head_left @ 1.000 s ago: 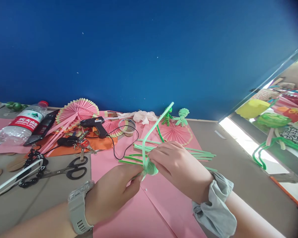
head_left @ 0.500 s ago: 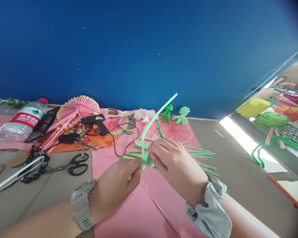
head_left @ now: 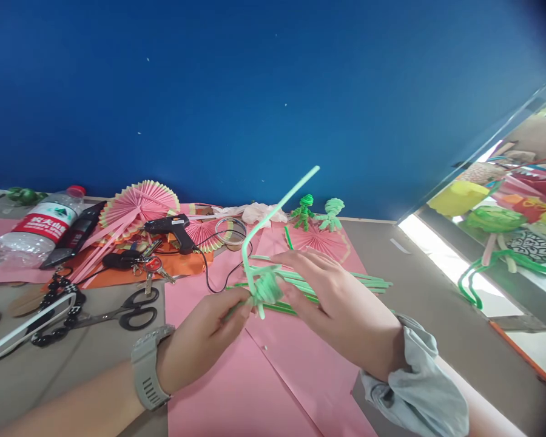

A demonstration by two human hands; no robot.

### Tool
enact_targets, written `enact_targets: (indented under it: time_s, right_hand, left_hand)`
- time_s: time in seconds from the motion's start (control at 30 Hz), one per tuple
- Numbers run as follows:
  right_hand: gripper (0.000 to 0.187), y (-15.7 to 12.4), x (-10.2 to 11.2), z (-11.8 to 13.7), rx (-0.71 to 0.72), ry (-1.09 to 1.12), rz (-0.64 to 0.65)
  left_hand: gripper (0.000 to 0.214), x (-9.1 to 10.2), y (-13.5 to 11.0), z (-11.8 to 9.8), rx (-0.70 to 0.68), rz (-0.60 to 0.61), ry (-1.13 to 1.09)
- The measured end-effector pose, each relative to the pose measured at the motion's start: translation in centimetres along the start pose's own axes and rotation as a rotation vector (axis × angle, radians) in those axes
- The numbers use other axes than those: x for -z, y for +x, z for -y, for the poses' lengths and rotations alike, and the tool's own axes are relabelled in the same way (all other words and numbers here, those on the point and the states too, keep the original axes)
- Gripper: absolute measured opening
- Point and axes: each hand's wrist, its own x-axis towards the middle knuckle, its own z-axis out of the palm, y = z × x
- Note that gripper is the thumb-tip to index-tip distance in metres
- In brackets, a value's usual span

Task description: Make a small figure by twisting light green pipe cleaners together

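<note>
The left hand (head_left: 200, 340) pinches the lower end of a light green pipe cleaner (head_left: 266, 288) between thumb and fingertips, just above the pink paper (head_left: 236, 394). Its wound coil sits between both hands, and the free end rises toward 1 o'clock. The right hand (head_left: 341, 309) comes in from 4 o'clock, fingers loosely spread and resting against the coil. Whether it actually grips is hard to tell, since its thumb is hidden. Loose green pipe cleaners (head_left: 364, 282) lie at 3 o'clock of the coil. Scissors (head_left: 127, 314) lie at 9 o'clock and a glue gun (head_left: 170, 227) at 11 o'clock.
</note>
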Motion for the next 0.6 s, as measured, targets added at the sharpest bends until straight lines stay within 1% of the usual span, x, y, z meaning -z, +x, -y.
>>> enact_targets:
  time_s: [0.1,0.17,0.2,0.27,0.33,0.4,0.47,0.53,0.6]
  right_hand:
    - [0.018,-0.1,-0.4,-0.2,-0.112,0.024,-0.091]
    - [0.014,-0.2,-1.4,-0.1,-0.117,0.076,-0.085]
    - [0.015,-0.3,-1.9,-0.1,-0.093,0.104,-0.072]
    - [0.021,-0.3,-3.1,0.1,-0.007,0.138,-0.078]
    - [0.018,-0.3,-3.9,0.2,0.068,0.128,-0.102]
    - [0.014,-0.2,-4.1,0.0,0.144,0.111,-0.126]
    - [0.014,-0.1,-4.0,-0.2,0.212,0.105,-0.136]
    - [0.017,-0.1,-3.7,-0.3,0.237,0.115,-0.125]
    - [0.016,-0.1,-3.6,-0.2,0.203,0.157,-0.089]
  left_hand:
    - [0.025,0.0,0.1,0.4,0.008,-0.146,-0.227]
    - [0.026,-0.2,0.1,0.7,0.023,-0.25,-0.345]
    - [0.025,-0.2,0.0,0.8,0.036,-0.277,-0.4]
    - [0.023,-0.4,-0.1,0.9,0.06,-0.277,-0.513]
    - [0.022,-0.4,-0.2,1.1,0.085,-0.234,-0.622]
    - [0.021,-0.4,-0.3,1.2,0.117,-0.197,-0.706]
    - [0.02,-0.3,-0.4,1.3,0.142,-0.192,-0.738]
    - [0.021,-0.2,-0.3,1.2,0.139,-0.192,-0.732]
    - [0.024,-0.2,-0.3,1.1,0.118,-0.191,-0.72]
